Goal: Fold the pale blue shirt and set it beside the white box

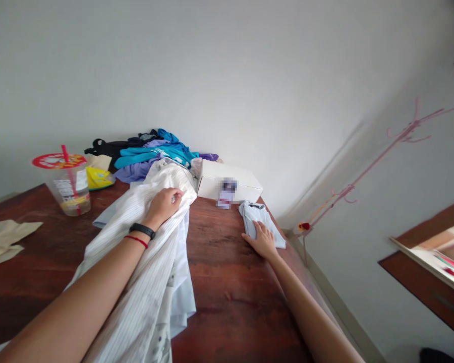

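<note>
A white striped shirt (144, 282) lies stretched along the dark wooden table (227, 282). My left hand (162, 204) grips the shirt's far end, near the collar; a black band and a red string are on that wrist. My right hand (264, 241) rests flat, fingers apart, on a small folded pale blue-grey garment (255, 214) near the table's right edge. A white cardboard box (229, 184) stands just beyond both hands, against the wall.
A pile of blue, purple and black clothes (155, 151) sits at the back by the wall. A plastic cup with a red lid and straw (68, 184) stands at the left, a beige cloth (3, 239) at the left edge. The table's right edge drops to the floor.
</note>
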Demonstrator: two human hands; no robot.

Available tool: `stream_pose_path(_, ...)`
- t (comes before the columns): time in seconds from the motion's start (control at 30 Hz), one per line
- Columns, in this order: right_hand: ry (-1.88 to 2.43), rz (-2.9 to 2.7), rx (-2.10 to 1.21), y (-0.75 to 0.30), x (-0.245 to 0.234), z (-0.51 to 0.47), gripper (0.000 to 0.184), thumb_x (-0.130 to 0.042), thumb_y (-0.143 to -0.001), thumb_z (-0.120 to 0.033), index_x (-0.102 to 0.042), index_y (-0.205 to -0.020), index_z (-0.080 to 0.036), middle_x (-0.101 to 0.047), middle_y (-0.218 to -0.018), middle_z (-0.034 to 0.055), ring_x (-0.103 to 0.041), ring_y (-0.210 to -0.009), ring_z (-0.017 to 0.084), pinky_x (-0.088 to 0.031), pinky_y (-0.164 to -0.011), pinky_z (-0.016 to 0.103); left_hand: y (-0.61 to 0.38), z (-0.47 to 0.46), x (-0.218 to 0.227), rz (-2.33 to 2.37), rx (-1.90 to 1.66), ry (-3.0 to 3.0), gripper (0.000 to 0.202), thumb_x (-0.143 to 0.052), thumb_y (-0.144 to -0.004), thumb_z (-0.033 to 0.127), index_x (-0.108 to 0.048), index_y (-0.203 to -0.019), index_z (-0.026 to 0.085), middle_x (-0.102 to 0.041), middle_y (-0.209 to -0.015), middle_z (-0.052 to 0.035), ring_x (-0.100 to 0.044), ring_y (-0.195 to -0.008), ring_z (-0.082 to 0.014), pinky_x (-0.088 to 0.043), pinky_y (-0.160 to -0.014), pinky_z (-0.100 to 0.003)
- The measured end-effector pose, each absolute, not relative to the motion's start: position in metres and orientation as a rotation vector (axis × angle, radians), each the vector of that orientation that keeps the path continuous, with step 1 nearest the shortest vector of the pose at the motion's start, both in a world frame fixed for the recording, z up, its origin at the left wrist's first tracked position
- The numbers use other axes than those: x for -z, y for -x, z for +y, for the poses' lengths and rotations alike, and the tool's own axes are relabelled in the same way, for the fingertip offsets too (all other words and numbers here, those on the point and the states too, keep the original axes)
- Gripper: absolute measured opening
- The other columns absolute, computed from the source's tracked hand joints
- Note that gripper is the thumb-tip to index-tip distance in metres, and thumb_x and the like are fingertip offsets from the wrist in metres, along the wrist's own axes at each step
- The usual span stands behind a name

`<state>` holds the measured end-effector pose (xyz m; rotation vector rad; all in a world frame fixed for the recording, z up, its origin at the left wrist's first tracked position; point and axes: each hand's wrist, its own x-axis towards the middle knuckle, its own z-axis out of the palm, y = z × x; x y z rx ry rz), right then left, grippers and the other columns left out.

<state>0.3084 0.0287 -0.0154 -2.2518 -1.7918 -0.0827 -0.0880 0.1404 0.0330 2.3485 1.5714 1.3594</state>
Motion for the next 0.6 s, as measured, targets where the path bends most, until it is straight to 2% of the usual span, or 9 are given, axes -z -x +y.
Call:
stream_pose_path(0.1, 2.253, -1.729, 0.195, -0.297, 0.017, 0.025, 0.063, -0.056, -0.096, -0.049, -0.047, -0.152, -0.019, -0.048, -0.155, 0.0144, -0.045, -0.141, 0.033, -0.027, -0.118, 0.046, 0.089, 0.140, -0.035, 1.577, -1.350, -2.321, 0.025, -0.049, -0.091, 0.030, -0.072, -0.095, 0.022, -0.078, -0.101, -0.0073, -0.070, -0.098, -0.0269, -0.052, -0.088, -0.033)
stream_pose_path(0.23, 2.245, -1.755, 0.200, -0.289, 0.004, 0.019, 0.048, -0.054, -0.096, -0.035, -0.059, -0.141, -0.019, -0.060, -0.141, 0.0155, -0.055, -0.129, 0.034, -0.035, -0.111, 0.045, 0.092, 0.141, -0.036, 1.609, -1.329, -2.274, 0.026, -0.048, -0.092, 0.033, -0.071, -0.096, 0.023, -0.078, -0.106, -0.0071, -0.070, -0.103, -0.0251, -0.052, -0.091, -0.031)
stream_pose_path(0.37, 2.216, -1.778, 0.111, -0.284, -0.008, -0.001, 0.034, -0.048, -0.098, -0.028, -0.072, -0.122, -0.021, -0.069, -0.126, 0.0156, -0.061, -0.118, 0.032, -0.042, -0.101, 0.042, 0.093, 0.139, -0.038, 1.648, -1.308, -2.237, 0.029, -0.046, -0.092, 0.035, -0.071, -0.099, 0.021, -0.078, -0.110, -0.0093, -0.071, -0.105, -0.0254, -0.053, -0.090, -0.031)
stream_pose_path(0.43, 2.187, -1.790, 0.064, -0.282, -0.012, -0.014, 0.032, -0.048, -0.099, -0.029, -0.075, -0.113, -0.021, -0.071, -0.121, 0.0166, -0.062, -0.117, 0.032, -0.043, -0.099, 0.041, 0.093, 0.137, -0.040, 1.657, -1.290, -2.231, 0.029, -0.047, -0.091, 0.035, -0.071, -0.098, 0.021, -0.078, -0.110, -0.0098, -0.071, -0.105, -0.0257, -0.053, -0.090, -0.031)
stream_pose_path(0.5, 2.149, -1.804, 0.000, -0.281, -0.018, -0.023, 0.032, -0.051, -0.099, -0.037, -0.078, -0.103, -0.019, -0.073, -0.115, 0.0180, -0.064, -0.114, 0.034, -0.045, -0.096, 0.042, 0.092, 0.136, -0.042, 1.663, -1.275, -2.230, 0.028, -0.047, -0.090, 0.035, -0.071, -0.096, 0.021, -0.079, -0.109, -0.0100, -0.071, -0.104, -0.0258, -0.054, -0.090, -0.031)
stream_pose_path(0.6, 2.067, -1.797, -0.121, -0.285, -0.030, -0.021, 0.042, -0.052, -0.098, -0.049, -0.079, -0.090, -0.018, -0.076, -0.104, 0.0177, -0.069, -0.105, 0.034, -0.047, -0.090, 0.040, 0.091, 0.135, -0.042, 1.669, -1.272, -2.229, 0.028, -0.047, -0.090, 0.035, -0.071, -0.095, 0.022, -0.079, -0.107, -0.0104, -0.072, -0.104, -0.0262, -0.053, -0.092, -0.032)
